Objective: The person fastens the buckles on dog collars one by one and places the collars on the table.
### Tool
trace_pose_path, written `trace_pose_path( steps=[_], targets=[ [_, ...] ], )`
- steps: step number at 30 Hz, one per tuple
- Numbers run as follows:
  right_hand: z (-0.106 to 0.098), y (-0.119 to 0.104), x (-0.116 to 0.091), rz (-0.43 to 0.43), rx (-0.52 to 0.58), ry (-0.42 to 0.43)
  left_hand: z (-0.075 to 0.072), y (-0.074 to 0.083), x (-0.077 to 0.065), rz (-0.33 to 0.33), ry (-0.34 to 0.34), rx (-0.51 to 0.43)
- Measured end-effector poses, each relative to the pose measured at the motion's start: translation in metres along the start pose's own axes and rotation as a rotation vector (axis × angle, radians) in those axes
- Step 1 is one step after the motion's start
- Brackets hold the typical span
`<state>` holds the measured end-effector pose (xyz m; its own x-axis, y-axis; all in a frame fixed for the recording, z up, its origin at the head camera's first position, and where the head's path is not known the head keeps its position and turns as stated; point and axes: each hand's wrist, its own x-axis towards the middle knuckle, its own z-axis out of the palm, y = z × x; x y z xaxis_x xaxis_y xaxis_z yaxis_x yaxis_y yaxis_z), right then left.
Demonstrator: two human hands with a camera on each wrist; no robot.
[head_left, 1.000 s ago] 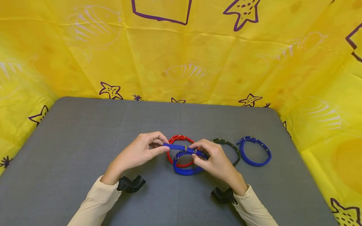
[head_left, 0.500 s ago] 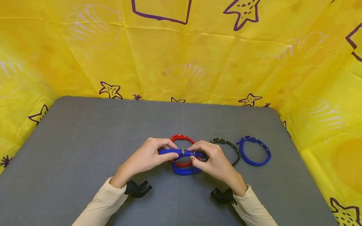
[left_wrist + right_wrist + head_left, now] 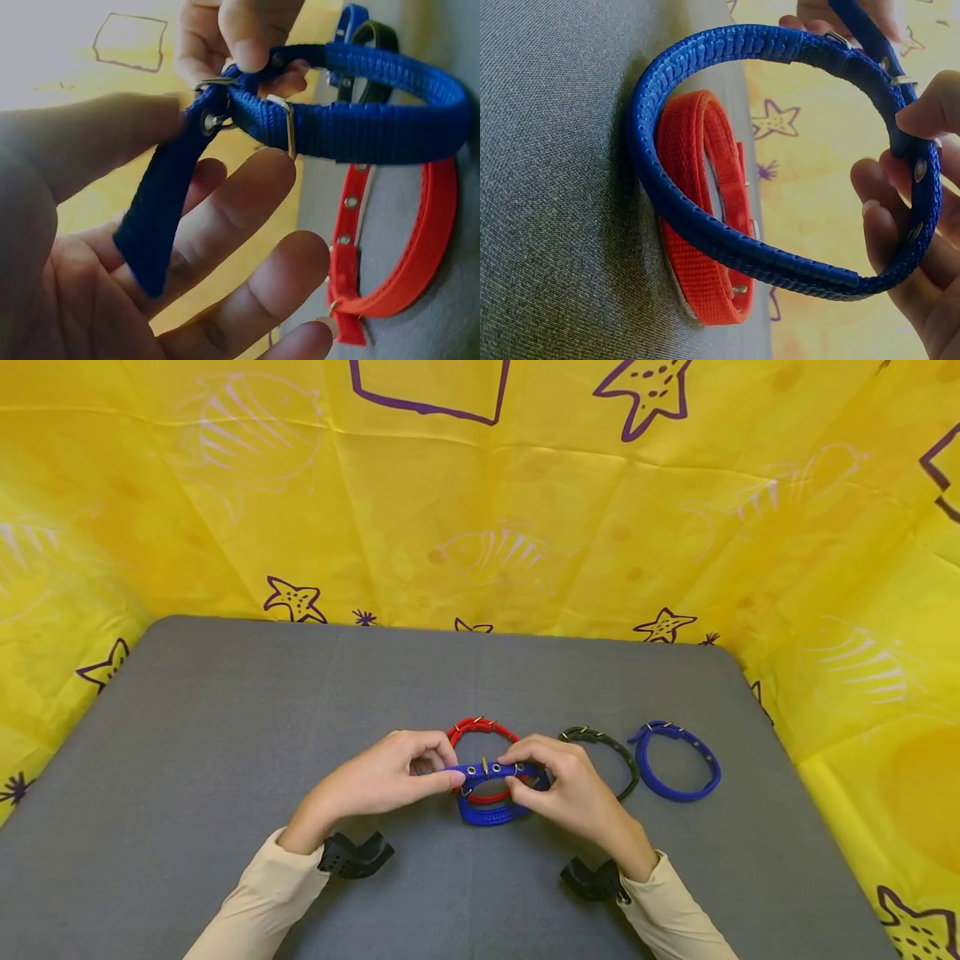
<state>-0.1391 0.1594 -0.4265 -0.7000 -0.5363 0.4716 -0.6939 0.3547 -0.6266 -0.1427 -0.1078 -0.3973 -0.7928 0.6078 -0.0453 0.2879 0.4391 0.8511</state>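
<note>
Both hands hold a blue buckled collar (image 3: 491, 815), its loop hanging just above the table. My left hand (image 3: 386, 774) pinches the strap's free end between thumb and fingers; in the left wrist view this strap tail (image 3: 156, 217) points down past the thumb. A metal-rimmed eyelet (image 3: 209, 121) sits right beside the buckle. My right hand (image 3: 566, 777) pinches the strap on the other side of the buckle; in the right wrist view, more eyelets show between its fingers. Behind the loop, a red collar (image 3: 682, 161) stands on its edge on the table, partly hidden.
A dark green collar (image 3: 628, 760) lies on the grey table (image 3: 300, 685), partly behind my right hand. Farther right is another blue collar (image 3: 684, 795). A yellow printed cloth (image 3: 405, 485) hangs around the back and sides.
My left hand has come lower, and the strap has slid left through the buckle, so eyelets now show left of it. The right hand stays nearly still, and the other collars have not moved.
</note>
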Motion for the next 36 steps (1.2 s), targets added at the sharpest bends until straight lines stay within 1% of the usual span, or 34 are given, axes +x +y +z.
trace_pose_path(
  steps=[4, 8, 12, 19, 22, 25, 31, 34, 36],
  targets=[
    [0.001, 0.000, 0.001, -0.059, 0.003, 0.003, 0.003, 0.000, 0.002, -0.023, -0.057, -0.024],
    [0.002, 0.001, 0.001, -0.089, 0.006, 0.008, 0.005, -0.001, 0.004, -0.027, -0.098, -0.046],
    [0.003, 0.001, 0.001, -0.098, 0.007, 0.009, 0.007, -0.001, 0.005, -0.036, -0.126, -0.094],
    [0.003, 0.000, 0.001, -0.086, 0.014, 0.008, 0.009, -0.001, 0.005, -0.038, -0.157, -0.155],
    [0.003, 0.000, 0.001, -0.081, 0.025, 0.011, 0.010, -0.001, 0.005, -0.026, -0.163, -0.195],
    [0.004, -0.001, 0.001, -0.072, 0.043, 0.023, 0.011, -0.001, 0.005, -0.007, -0.155, -0.215],
    [0.005, -0.001, 0.001, -0.078, 0.077, 0.040, 0.013, 0.000, 0.007, 0.011, -0.104, -0.238],
    [0.005, -0.001, 0.001, -0.085, 0.074, 0.046, 0.016, 0.000, 0.008, 0.022, -0.071, -0.243],
    [0.005, -0.001, 0.001, -0.082, 0.066, 0.051, 0.017, 0.000, 0.008, 0.034, -0.034, -0.245]
  ],
)
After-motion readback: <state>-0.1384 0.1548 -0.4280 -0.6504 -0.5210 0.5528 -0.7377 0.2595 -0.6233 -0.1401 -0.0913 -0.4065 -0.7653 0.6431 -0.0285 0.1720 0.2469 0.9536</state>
